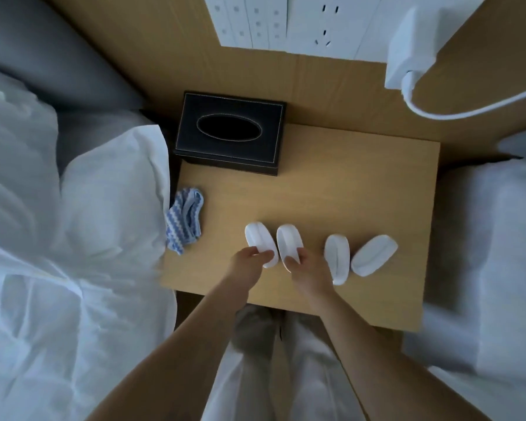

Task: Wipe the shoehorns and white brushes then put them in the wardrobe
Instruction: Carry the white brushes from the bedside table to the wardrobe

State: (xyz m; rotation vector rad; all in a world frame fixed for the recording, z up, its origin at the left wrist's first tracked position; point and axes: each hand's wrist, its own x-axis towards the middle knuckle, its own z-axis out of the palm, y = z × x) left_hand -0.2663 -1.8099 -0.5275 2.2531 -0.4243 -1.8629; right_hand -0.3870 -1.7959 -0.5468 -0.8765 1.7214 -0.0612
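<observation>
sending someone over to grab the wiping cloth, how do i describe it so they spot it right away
On the wooden bedside table between the two beds, look in front of the black tissue box, at the left edge against the white duvet. A crumpled cloth lies there; its blue and white zigzag stripes set it apart from the plain white oval pieces to its right.

Four plain white brushes (pixel 316 253) lie on the tan wood-grain desk (pixel 331 192) at centre frame. Left of them sits a cloth (pixel 184 220) with blue and white zigzag stripes, and above it a black tissue box (pixel 230 132) with pale stitching. White bedding (pixel 58 238) fills the left side.
</observation>
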